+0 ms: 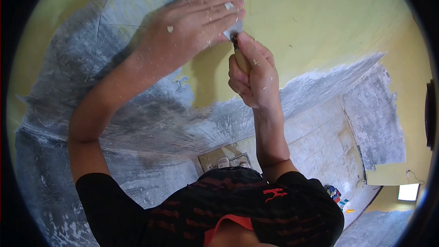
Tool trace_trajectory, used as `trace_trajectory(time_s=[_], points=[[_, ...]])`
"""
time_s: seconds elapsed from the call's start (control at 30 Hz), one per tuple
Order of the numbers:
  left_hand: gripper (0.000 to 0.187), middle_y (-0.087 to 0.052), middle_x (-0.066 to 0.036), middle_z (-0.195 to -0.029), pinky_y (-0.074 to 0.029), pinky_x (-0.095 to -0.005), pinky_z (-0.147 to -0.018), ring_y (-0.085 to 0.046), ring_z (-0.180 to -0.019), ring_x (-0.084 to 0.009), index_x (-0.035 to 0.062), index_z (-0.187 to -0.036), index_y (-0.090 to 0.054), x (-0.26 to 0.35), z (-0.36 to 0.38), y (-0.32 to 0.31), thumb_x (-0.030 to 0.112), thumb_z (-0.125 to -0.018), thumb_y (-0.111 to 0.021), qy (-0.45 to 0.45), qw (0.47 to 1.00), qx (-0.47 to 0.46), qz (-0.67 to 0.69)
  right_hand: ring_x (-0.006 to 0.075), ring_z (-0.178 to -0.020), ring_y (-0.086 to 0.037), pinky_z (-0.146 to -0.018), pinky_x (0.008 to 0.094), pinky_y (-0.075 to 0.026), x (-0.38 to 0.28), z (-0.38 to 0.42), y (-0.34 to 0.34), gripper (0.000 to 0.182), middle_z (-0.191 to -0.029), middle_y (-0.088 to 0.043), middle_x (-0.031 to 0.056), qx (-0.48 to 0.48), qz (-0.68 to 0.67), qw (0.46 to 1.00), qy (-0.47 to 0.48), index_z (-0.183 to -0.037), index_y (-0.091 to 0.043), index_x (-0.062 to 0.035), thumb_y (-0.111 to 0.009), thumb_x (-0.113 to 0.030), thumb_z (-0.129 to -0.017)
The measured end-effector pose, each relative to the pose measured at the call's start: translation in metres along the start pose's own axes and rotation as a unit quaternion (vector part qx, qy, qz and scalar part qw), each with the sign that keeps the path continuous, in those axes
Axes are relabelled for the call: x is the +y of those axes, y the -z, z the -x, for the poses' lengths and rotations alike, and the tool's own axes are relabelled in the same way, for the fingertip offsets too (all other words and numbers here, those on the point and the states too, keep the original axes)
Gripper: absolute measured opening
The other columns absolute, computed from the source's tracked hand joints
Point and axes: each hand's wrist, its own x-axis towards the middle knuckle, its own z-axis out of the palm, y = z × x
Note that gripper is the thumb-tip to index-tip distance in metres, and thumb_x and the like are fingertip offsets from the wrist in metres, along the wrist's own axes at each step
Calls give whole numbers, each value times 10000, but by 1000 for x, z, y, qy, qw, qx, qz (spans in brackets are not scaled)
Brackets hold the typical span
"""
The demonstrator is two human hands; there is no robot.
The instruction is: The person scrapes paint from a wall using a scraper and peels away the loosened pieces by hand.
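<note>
My right hand (259, 74) is wrapped round the wooden handle of a paint scraper (234, 28), the thumb lying along it. The metal blade points up against the yellow wall (315, 23). Across that blade lies my left hand (194, 22), its fingers stretched out flat and covering much of the metal. Pale paint flakes stick to both hands. Around the left arm the wall shows a bare grey patch (82, 41) with ragged paint edges. The blade's scraping edge is partly hidden by the left fingers.
A bare grey strip (320, 80) runs along the lower wall to the right. Below is a tiled floor (315, 132). Colourful items (333, 193) lie on the floor at lower right. A bright white panel (408, 192) shows on the far wall.
</note>
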Motion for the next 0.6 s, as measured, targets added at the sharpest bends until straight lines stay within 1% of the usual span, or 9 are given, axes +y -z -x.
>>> trace_trajectory(time_s=[0.07, 0.13, 0.27, 0.33, 0.43, 0.47, 0.53, 0.6], points=[[639, -728, -38, -1445, -532, -388, -1187, -644, -1401, -207, 77, -1371, -750, -1, 1, 1, 114, -747, -879, -5, 1000, 3, -13, 51, -392, -240, -361, 240, -191, 1, 3, -3, 334, -548, -373, -38, -7, 3, 1000, 5, -1087, -645, -86, -493, -367, -1184], [633, -721, -39, -1457, -528, -393, -1192, -644, -1402, -211, 78, -1385, -743, 5, 9, -4, 97, -766, -873, -16, 999, -38, 3, 49, -396, -247, -362, 241, -190, 15, 12, 2, 330, -549, -364, -43, 19, -17, 1000, -14, -1069, -643, -93, -500, -368, -1182], [636, -716, -41, -1465, -522, -397, -1200, -643, -1405, -213, 80, -1403, -731, 5, 10, -5, 90, -782, -869, -11, 999, -29, 15, 47, -400, -247, -366, 240, -187, 18, 4, 2, 321, -551, -363, -46, 25, -9, 999, -21, -1098, -658, -99, -507, -370, -1180], [625, -717, -40, -1464, -522, -398, -1201, -643, -1405, -211, 81, -1392, -737, -1, 0, 2, 99, -781, -871, -8, 1000, -10, -21, 47, -398, -248, -368, 240, -185, 7, -7, -1, 319, -545, -365, -44, 5, -6, 1000, 14, -1102, -656, -101, -506, -372, -1180], [608, -722, -34, -1455, -524, -398, -1198, -644, -1403, -207, 81, -1376, -747, 1, 6, -3, 105, -780, -863, -16, 1000, -24, -6, 48, -399, -244, -368, 240, -186, 12, 4, -1, 315, -542, -369, -39, 24, -8, 1000, -5, -1059, -633, -108, -508, -371, -1179], [608, -722, -34, -1455, -524, -398, -1198, -644, -1403, -207, 81, -1376, -747, 4, 10, -6, 105, -780, -863, -16, 1000, -22, -5, 48, -399, -244, -368, 240, -186, 14, 8, 1, 315, -542, -369, -39, 26, -7, 1000, -5, -1059, -633, -108, -508, -371, -1179], [607, -728, -32, -1444, -526, -399, -1196, -647, -1400, -209, 81, -1370, -752, 11, 16, -12, 100, -773, -858, -14, 999, -31, 7, 49, -401, -238, -367, 242, -189, 17, 14, 7, 311, -544, -373, -33, 16, -20, 999, -36, -1050, -623, -111, -505, -368, -1180], [615, -729, -31, -1442, -526, -397, -1195, -649, -1398, -211, 81, -1371, -751, 13, 17, -12, 105, -766, -860, -12, 1000, -27, 4, 50, -402, -233, -366, 242, -191, 15, 14, 10, 308, -544, -373, -33, 11, -14, 999, -34, -1067, -630, -111, -502, -368, -1181]])
